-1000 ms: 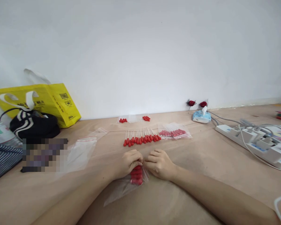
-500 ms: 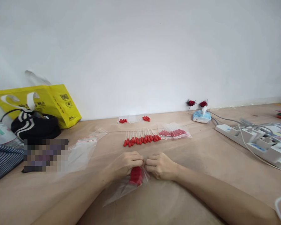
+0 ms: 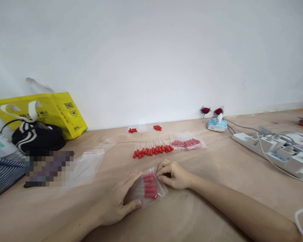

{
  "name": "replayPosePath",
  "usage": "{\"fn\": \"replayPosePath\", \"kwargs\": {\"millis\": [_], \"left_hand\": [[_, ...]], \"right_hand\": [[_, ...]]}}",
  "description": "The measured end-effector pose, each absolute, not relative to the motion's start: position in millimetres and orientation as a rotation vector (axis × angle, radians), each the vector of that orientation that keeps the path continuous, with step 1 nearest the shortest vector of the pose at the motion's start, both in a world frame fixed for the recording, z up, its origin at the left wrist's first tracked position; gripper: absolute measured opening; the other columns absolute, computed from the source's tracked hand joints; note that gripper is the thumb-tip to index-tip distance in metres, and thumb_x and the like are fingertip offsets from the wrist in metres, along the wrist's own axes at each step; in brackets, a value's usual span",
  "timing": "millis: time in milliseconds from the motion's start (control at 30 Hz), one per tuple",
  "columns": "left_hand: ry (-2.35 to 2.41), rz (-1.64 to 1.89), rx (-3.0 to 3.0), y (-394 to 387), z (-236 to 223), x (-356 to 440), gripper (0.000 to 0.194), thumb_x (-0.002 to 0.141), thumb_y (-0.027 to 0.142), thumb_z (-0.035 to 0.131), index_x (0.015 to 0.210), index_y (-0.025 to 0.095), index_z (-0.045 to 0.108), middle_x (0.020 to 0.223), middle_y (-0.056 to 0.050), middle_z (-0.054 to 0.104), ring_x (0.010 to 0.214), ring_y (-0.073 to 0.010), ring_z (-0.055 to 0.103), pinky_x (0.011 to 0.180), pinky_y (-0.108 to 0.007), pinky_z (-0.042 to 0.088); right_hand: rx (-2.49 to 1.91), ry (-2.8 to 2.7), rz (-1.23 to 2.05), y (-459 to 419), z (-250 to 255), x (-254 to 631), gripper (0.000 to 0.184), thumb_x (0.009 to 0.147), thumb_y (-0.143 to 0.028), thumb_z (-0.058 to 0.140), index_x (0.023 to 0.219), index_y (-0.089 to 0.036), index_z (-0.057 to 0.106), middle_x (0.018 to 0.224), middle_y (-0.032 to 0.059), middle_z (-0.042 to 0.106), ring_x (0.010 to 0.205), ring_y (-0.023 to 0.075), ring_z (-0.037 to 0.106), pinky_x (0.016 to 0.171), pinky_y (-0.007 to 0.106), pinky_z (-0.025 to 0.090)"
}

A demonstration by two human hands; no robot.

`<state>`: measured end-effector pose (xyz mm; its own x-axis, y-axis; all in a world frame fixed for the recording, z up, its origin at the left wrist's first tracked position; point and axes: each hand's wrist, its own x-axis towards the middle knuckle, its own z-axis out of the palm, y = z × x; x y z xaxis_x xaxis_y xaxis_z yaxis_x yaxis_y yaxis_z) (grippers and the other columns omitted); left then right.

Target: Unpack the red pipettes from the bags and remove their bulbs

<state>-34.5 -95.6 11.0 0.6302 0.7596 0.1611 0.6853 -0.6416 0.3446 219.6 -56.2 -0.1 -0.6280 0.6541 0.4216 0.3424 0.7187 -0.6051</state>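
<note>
A clear zip bag [image 3: 140, 197] lies flat on the table in front of me, with several red bulbs [image 3: 150, 186] showing inside. My left hand [image 3: 120, 199] rests over its left end, thumb and fingers spread apart. At the bag's zip edge, on the right, my right hand [image 3: 172, 174] has its fingers curled in a pinch. Beyond the hands is a row of loose droppers [image 3: 153, 150] with red bulbs and thin clear stems. Filled zip bags [image 3: 188, 141] of similar red-bulbed pieces lie right of that row.
Flat clear zip bags [image 3: 87, 164] lie to the left. Farther left stand a yellow bag [image 3: 73, 117] and a black pouch [image 3: 41, 139]. Two small red clusters [image 3: 132, 130] sit by the wall. On the right are a tissue pack [image 3: 217, 125] and a power strip [image 3: 265, 153] with cables.
My left hand has moved left and down from the bag's zip edge and spread out. The bag now lies flatter, its red bulbs more exposed. My right hand stays at the edge.
</note>
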Motion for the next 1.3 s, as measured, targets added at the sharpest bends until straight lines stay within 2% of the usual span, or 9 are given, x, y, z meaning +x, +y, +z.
{"fn": "replayPosePath", "kwargs": {"millis": [200,367,500,600,767,967,1067,1200,1300], "left_hand": [[1.064,0.493,2.531,-82.0,19.2,-14.3,0.047,0.078,0.027,0.05,0.123,0.022,0.038,0.122,-0.008,0.05,0.109,-0.0214,0.049,0.091,-0.036,0.041],[1.048,0.538,2.503,-61.7,16.5,-3.3,0.039,0.079,0.025,0.049,0.117,0.021,0.042,0.112,-0.006,0.056,0.099,-0.0186,0.053,0.086,-0.032,0.042],[1.046,0.592,2.473,-59.3,12.0,-2.8,0.038,0.079,0.024,0.048,0.117,0.022,0.042,0.109,-0.005,0.057,0.097,-0.0174,0.054,0.084,-0.03,0.042],[1.029,0.601,2.463,-60.4,11.2,-3.4,0.037,0.079,0.023,0.048,0.115,0.022,0.043,0.11,-0.004,0.057,0.097,-0.0173,0.054,0.085,-0.03,0.042],[1.051,0.617,2.468,-60.1,12.1,-3.6,0.036,0.078,0.025,0.049,0.113,0.02,0.046,0.113,-0.006,0.056,0.101,-0.0186,0.053,0.087,-0.032,0.041],[1.062,0.604,2.465,-60.4,12.1,-4.5,0.036,0.078,0.027,0.05,0.113,0.021,0.048,0.114,-0.006,0.056,0.102,-0.0194,0.052,0.088,-0.033,0.041],[1.067,0.603,2.462,-60.4,11.5,-4.6,0.037,0.078,0.03,0.051,0.113,0.021,0.048,0.114,-0.006,0.056,0.102,-0.0198,0.052,0.088,-0.033,0.041],[1.044,0.595,2.457,-59.4,12.1,-4.1,0.035,0.079,0.027,0.049,0.114,0.021,0.048,0.114,-0.006,0.056,0.101,-0.0188,0.052,0.088,-0.032,0.041],[1.034,0.586,2.458,-58.9,13.0,-4.2,0.035,0.078,0.026,0.049,0.113,0.021,0.048,0.112,-0.005,0.057,0.099,-0.0182,0.053,0.086,-0.031,0.041]], "right_hand": [[-0.99,-2.045,0.98,-55.1,-3.6,212.2,0.007,0.068,-0.018,0.057,0.071,-0.015,0.063,0.063,-0.0012,0.055,0.055,0.0084,0.046,0.053,0.02,0.037],[-0.995,-1.896,1.225,-46.6,-9.8,220.4,0.024,0.063,-0.032,0.067,0.078,-0.015,0.058,0.061,-0.0031,0.054,0.053,0.007,0.045,0.05,0.019,0.035],[-0.98,-1.933,1.134,-47.5,-10.2,220.0,0.043,0.047,-0.035,0.077,0.081,-0.016,0.057,0.067,-0.003,0.056,0.054,0.0071,0.045,0.049,0.018,0.034],[-0.936,-2.03,0.997,-54.0,-4.6,216.3,0.04,0.052,-0.034,0.073,0.085,-0.018,0.059,0.072,-0.0024,0.057,0.056,0.008,0.046,0.05,0.019,0.034],[-0.937,-2.258,0.617,-64.3,7.2,212.6,0.032,0.058,-0.036,0.069,0.086,-0.023,0.062,0.086,-0.0012,0.062,0.078,0.0151,0.054,0.07,0.026,0.033],[-0.996,-2.342,0.388,-65.0,9.6,214.7,0.024,0.061,-0.02,0.059,0.085,-0.021,0.06,0.078,-0.0005,0.062,0.072,0.0146,0.053,0.07,0.028,0.028],[-1.017,-2.348,0.364,-63.0,10.3,217.2,0.023,0.06,-0.02,0.059,0.082,-0.02,0.059,0.075,-0.0004,0.061,0.071,0.0146,0.052,0.068,0.028,0.029],[-1.079,-2.362,0.397,-64.1,13.0,215.4,0.03,0.059,-0.031,0.064,0.086,-0.021,0.057,0.08,0.0007,0.061,0.076,0.0165,0.051,0.069,0.028,0.031],[-1.131,-2.302,0.497,-65.6,12.8,211.5,0.021,0.061,-0.029,0.062,0.079,-0.02,0.057,0.07,-0.0013,0.059,0.067,0.0132,0.05,0.063,0.025,0.033]]}}
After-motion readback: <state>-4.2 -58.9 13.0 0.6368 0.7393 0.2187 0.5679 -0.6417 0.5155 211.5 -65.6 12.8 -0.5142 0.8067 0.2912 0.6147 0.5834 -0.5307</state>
